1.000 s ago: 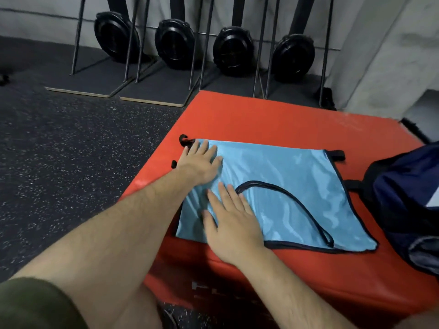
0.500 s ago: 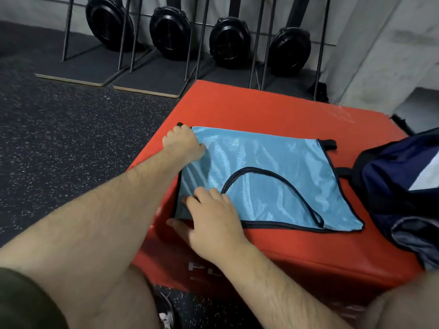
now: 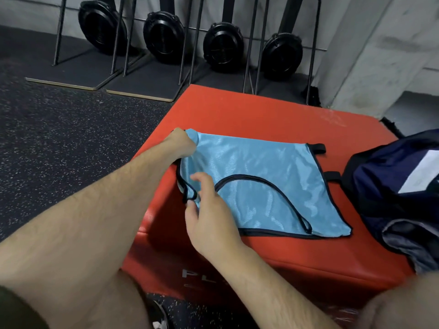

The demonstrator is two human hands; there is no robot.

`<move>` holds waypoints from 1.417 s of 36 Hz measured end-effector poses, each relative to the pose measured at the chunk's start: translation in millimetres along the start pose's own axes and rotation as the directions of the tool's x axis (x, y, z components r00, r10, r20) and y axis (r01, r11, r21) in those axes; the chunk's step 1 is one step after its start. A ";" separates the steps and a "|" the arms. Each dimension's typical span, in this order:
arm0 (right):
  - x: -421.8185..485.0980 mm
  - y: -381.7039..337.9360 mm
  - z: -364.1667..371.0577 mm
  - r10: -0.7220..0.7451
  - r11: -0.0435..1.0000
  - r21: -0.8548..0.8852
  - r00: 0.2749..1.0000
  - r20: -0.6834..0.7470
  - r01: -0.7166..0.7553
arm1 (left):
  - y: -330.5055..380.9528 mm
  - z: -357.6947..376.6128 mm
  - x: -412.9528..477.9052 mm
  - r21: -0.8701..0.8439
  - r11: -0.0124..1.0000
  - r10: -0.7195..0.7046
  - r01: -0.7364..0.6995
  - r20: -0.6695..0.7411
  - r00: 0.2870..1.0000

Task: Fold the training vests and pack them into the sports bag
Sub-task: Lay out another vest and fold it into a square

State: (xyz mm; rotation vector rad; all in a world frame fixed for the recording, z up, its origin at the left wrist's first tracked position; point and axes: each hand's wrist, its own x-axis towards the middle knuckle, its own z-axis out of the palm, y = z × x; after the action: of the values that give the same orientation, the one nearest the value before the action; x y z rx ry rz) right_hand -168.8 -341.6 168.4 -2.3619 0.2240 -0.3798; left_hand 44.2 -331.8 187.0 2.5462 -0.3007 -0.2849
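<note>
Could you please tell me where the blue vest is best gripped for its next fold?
By its two left corners, coming from the left: there the blue vest ends at the rim of the red box, while the sports bag crowds its right side.

The right edge cuts off the navy blue fabric sports bag (image 3: 392,186). We lose the fingers of the left hand (image 3: 181,144) inside the bunched corner of the light blue shiny training vest (image 3: 261,176). The right hand (image 3: 209,217) is blurred; we cannot tell whether it pinches that vest.
</note>
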 end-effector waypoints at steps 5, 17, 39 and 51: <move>5.1 -6.8 5.3 -0.035 0.999 0.031 0.997 0.065 0.033 | -5.2 -10.0 -0.9 -0.107 0.994 0.009 -0.017 -0.076 0.997; 31.0 -43.4 24.2 0.138 0.951 0.289 0.988 -0.069 -0.112 | -30.3 -48.4 -4.4 -0.438 0.891 0.016 -0.120 -0.233 0.972; -6.3 31.6 -120.8 0.292 0.952 0.090 0.956 0.004 -0.292 | 116.9 21.4 -55.3 -0.250 0.891 0.398 -0.380 0.023 0.917; -44.1 97.7 -145.0 0.364 0.928 -0.041 0.926 -0.100 -0.370 | 178.5 86.8 -77.6 -0.081 0.888 0.459 -0.452 0.180 0.870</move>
State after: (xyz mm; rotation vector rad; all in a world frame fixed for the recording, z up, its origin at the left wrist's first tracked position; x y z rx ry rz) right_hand -263.8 -492.9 192.9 -2.2964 0.7186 -0.3002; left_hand -79.9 -500.9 224.4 2.3235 -0.9478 -0.3501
